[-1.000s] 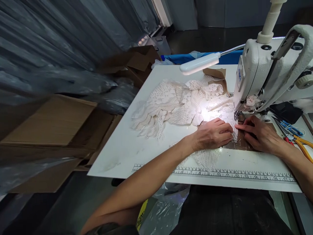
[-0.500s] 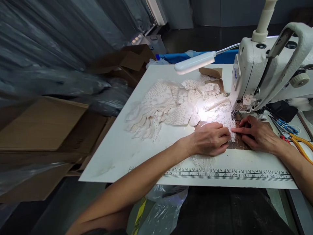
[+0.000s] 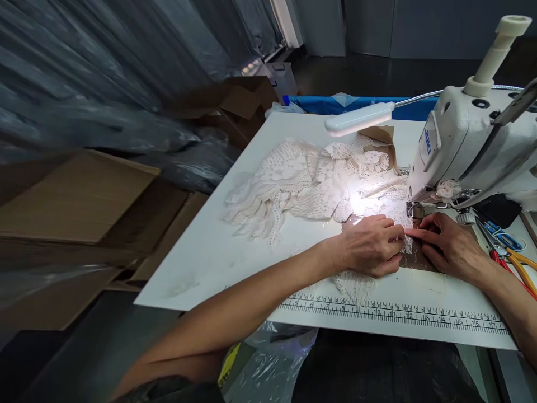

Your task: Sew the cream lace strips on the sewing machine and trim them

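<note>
The left hand [image 3: 371, 246] is laid palm-down over the lace fabric [image 3: 310, 193], its fingers curled; whether a fold is pinched beneath them cannot be told, as the fingertips are hidden. The right hand [image 3: 448, 243] is held partly spread: the forefinger is extended onto the narrow lace edge, and the thumb is set apart from it. Nothing is seen clasped in the right hand. The edge is thus bracketed from both sides, presumably so that it is guided straight and flat.

The worked edge is positioned just in front of the presser foot [image 3: 410, 210] of the sewing machine [image 3: 444, 131] (marked JUKI), over a brown plate [image 3: 419, 260]. The bulk of the lace is bunched to the left on the white table [image 3: 201, 266], probably to prevent drag. The lamp [image 3: 358, 118] is angled above it, apparently for lighting the stitching area. A printed ruler [image 3: 394, 314] is provided along the front edge, and yellow-handled scissors [image 3: 520, 263] are placed beside the right forearm, likely for easy reach.
</note>
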Tool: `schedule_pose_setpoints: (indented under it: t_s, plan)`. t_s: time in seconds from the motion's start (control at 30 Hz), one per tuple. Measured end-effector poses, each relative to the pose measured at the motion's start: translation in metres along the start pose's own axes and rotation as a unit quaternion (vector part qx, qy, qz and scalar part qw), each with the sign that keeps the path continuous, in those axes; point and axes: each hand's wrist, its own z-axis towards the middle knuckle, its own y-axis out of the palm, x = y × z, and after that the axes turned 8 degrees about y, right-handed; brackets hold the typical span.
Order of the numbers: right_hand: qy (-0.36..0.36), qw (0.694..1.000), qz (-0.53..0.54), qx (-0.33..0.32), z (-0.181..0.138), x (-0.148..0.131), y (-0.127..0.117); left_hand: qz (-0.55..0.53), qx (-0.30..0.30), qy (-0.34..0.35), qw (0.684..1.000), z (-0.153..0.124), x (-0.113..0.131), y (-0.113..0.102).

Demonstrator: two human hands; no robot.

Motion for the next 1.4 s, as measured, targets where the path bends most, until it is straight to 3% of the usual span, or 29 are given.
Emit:
schedule_pose_setpoints:
  t_s: [0.2,0.47,1.0,1.17,1.4]
  plan:
    - [0.052,0.998,-0.027,-0.007,0.0,-0.005,0.003,-0.006,-0.017,-0.021,1.0,0.0,0.0,-0.004]
    - [0.132,0.985,-0.086,-0.07,0.006,-0.011,0.004,0.002,-0.016,-0.044,0.999,-0.001,0.0,0.002]
    - [0.068,0.997,-0.03,-0.002,0.002,-0.012,-0.001,-0.042,-0.02,-0.081,0.996,0.001,-0.009,0.004]
    - [0.087,0.996,-0.028,0.019,-0.001,-0.014,0.005,-0.055,-0.03,-0.099,0.993,0.002,-0.01,0.006]
    - [0.13,0.988,-0.059,-0.053,0.004,-0.015,0.005,-0.062,-0.016,-0.12,0.991,0.004,-0.013,0.008]
